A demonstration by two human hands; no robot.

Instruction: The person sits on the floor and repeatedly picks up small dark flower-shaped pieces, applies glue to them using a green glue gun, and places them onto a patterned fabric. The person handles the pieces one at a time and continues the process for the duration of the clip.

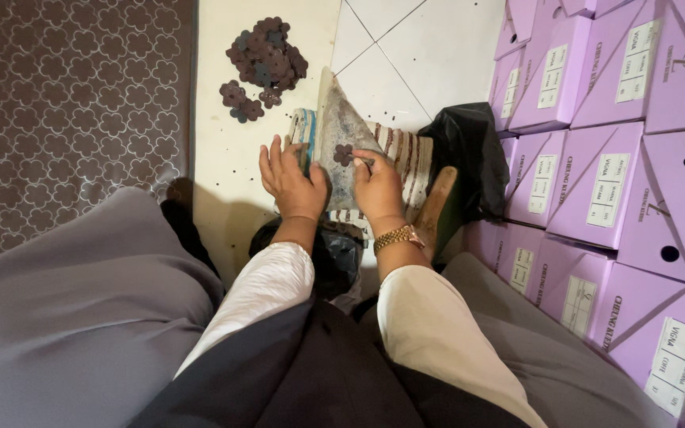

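Boxes [596, 182], lilac cardboard with pale labels, are standing stacked along my right side, filling that whole edge of view. Carpet [65, 103], brown with a pale flower lattice, is lying to my left. Floor tiles [430, 55] are showing white between them. My lap is taking up the lower frame under grey cloth.

Black bag [469, 150] is sitting crumpled against the boxes, just beside a striped cloth pad [406, 158]. On that pad a grey, worn, wedge-shaped block [338, 131] is lying, pointing away from me.

Left hand [291, 182] is resting on the block's left edge, fingers spread and flat, clamping nothing, only steadying. Right hand [378, 186] is pinching a thin tool against the block; the tool is mostly hidden, so I cannot tell its kind. The two hands are apart, one on each side of the block.

Flower cutout [344, 154], small and dark brown, is lying on the block face between my hands, touching the tool tip. Judgement: it looks thin, light and limp, likely to curl or slide, so it is best taken by an outer petal with fingertips.

Pile of cutouts [267, 55] is lying well ahead on the pale floor, with a smaller cluster [241, 99] just beside it.
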